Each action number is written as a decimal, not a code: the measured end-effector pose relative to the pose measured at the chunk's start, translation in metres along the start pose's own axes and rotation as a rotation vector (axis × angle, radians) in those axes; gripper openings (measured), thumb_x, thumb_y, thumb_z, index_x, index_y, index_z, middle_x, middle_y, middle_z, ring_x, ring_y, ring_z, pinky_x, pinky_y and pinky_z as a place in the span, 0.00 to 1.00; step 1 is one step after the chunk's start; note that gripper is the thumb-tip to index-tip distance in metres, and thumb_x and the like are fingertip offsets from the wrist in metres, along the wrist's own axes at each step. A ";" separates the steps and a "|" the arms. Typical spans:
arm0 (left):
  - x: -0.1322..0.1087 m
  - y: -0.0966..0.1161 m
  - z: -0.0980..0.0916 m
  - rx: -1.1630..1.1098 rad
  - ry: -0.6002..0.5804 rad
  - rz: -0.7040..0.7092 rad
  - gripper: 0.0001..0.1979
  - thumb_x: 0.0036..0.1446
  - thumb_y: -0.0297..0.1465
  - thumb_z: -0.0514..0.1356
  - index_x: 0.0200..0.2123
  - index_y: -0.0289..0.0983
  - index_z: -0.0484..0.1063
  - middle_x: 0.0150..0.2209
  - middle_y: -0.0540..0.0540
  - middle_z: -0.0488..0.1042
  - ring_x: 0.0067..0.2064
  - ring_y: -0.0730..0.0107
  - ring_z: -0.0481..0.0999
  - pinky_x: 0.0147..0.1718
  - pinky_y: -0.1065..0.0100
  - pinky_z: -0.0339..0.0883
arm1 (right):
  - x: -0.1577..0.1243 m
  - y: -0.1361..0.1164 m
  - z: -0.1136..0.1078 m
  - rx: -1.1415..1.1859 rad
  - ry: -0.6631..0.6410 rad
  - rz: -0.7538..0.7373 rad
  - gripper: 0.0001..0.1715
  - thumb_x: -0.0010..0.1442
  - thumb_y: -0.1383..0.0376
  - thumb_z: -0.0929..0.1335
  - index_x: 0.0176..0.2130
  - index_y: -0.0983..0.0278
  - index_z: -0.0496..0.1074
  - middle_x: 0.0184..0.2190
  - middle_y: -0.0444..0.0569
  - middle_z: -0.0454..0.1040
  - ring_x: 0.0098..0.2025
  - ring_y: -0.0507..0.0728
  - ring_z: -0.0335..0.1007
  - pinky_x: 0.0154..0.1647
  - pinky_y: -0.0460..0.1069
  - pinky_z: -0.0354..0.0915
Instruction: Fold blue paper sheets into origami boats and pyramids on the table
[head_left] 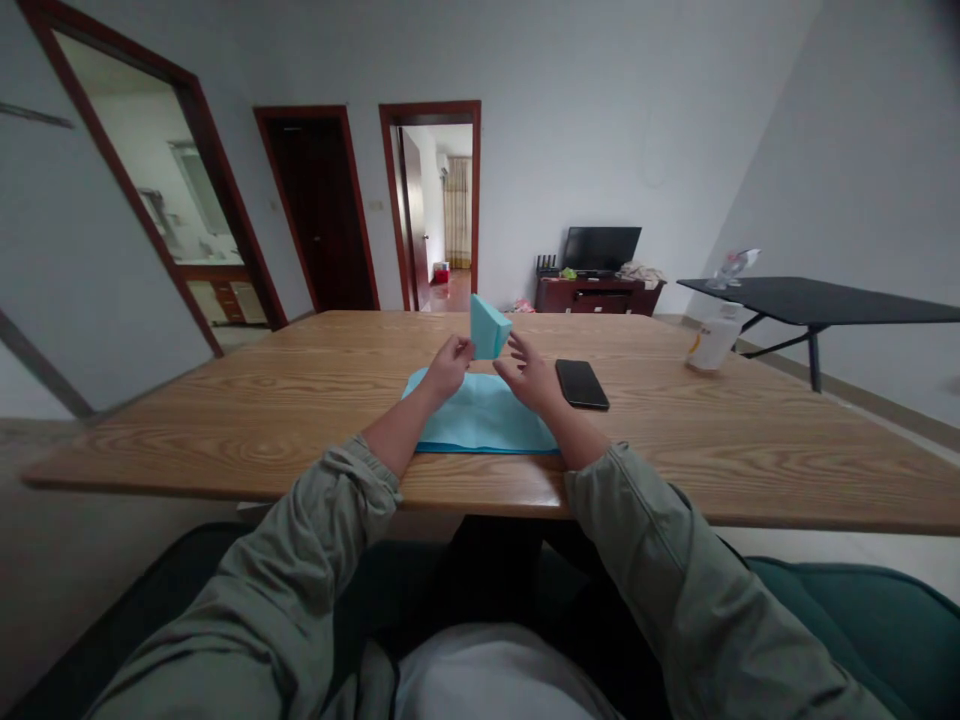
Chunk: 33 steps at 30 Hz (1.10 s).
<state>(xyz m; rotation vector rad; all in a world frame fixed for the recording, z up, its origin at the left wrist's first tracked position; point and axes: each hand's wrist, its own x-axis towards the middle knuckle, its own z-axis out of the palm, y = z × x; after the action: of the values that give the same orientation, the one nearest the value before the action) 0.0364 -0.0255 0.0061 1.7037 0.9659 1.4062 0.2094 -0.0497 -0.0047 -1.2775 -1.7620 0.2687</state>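
Observation:
A folded piece of light-blue paper (489, 328) is held up above the table, its panels standing at an angle to each other. My left hand (451, 362) pinches its lower left edge between thumb and fingers. Close to its right edge is my right hand (531, 372), with the fingers apart; whether a fingertip touches the paper I cannot tell. Below both hands lie light-blue sheets (484, 425), flat near the table's front edge and partly covered by my forearms.
On the wooden table (300, 400), a black phone-like slab (582, 384) lies right of the sheets. Farther right stands a whitish translucent container (712, 340). Beyond are a black folding table (817, 298) and a television (602, 248) on a cabinet (551, 295).

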 end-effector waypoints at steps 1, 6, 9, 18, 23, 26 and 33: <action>-0.002 0.001 0.000 -0.037 -0.016 -0.039 0.07 0.63 0.35 0.52 0.37 0.38 0.63 0.36 0.49 0.72 0.39 0.72 0.74 0.41 0.68 0.65 | 0.000 -0.001 0.001 0.066 -0.007 0.006 0.45 0.58 0.53 0.66 0.67 0.60 0.48 0.61 0.57 0.62 0.55 0.62 0.67 0.52 0.57 0.65; -0.004 0.001 0.000 -0.066 -0.011 -0.013 0.05 0.62 0.32 0.52 0.35 0.37 0.63 0.35 0.48 0.73 0.40 0.72 0.75 0.39 0.69 0.66 | 0.002 -0.001 0.004 0.361 -0.022 0.044 0.53 0.52 0.48 0.69 0.67 0.62 0.46 0.60 0.60 0.63 0.47 0.60 0.73 0.43 0.53 0.71; -0.002 0.000 -0.001 -0.085 -0.019 0.002 0.05 0.61 0.31 0.52 0.35 0.37 0.64 0.33 0.49 0.72 0.36 0.73 0.74 0.38 0.69 0.67 | 0.002 -0.004 0.002 0.437 -0.009 0.080 0.54 0.51 0.47 0.70 0.66 0.64 0.48 0.54 0.59 0.69 0.44 0.60 0.74 0.41 0.53 0.71; -0.010 0.006 -0.006 -0.244 -0.187 0.015 0.16 0.58 0.44 0.56 0.37 0.35 0.70 0.32 0.49 0.73 0.34 0.72 0.74 0.37 0.68 0.69 | 0.001 -0.009 0.002 0.492 -0.024 0.091 0.37 0.48 0.47 0.72 0.51 0.65 0.67 0.34 0.49 0.75 0.33 0.55 0.73 0.32 0.50 0.72; -0.011 0.002 -0.006 -0.220 -0.201 0.074 0.19 0.49 0.43 0.65 0.37 0.33 0.75 0.34 0.47 0.77 0.38 0.67 0.75 0.42 0.65 0.68 | 0.002 -0.003 0.004 0.509 -0.011 0.088 0.28 0.49 0.48 0.71 0.42 0.64 0.70 0.31 0.46 0.74 0.29 0.52 0.70 0.28 0.48 0.70; -0.008 -0.002 -0.006 -0.204 -0.132 0.090 0.20 0.45 0.41 0.68 0.37 0.32 0.77 0.35 0.46 0.78 0.38 0.65 0.76 0.41 0.64 0.69 | 0.002 -0.001 0.003 0.532 -0.037 0.086 0.24 0.50 0.50 0.71 0.39 0.65 0.73 0.29 0.45 0.74 0.28 0.52 0.69 0.27 0.46 0.68; -0.003 -0.006 -0.009 -0.145 -0.035 0.102 0.16 0.43 0.39 0.69 0.32 0.32 0.76 0.30 0.47 0.77 0.31 0.70 0.74 0.33 0.68 0.67 | 0.004 0.003 0.001 0.453 0.017 0.053 0.19 0.51 0.53 0.70 0.33 0.67 0.77 0.25 0.45 0.74 0.26 0.51 0.66 0.26 0.45 0.62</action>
<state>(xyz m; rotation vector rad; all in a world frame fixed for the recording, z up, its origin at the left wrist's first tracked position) 0.0265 -0.0248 0.0005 1.6835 0.7491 1.4700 0.2101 -0.0450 -0.0051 -0.9921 -1.5394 0.6454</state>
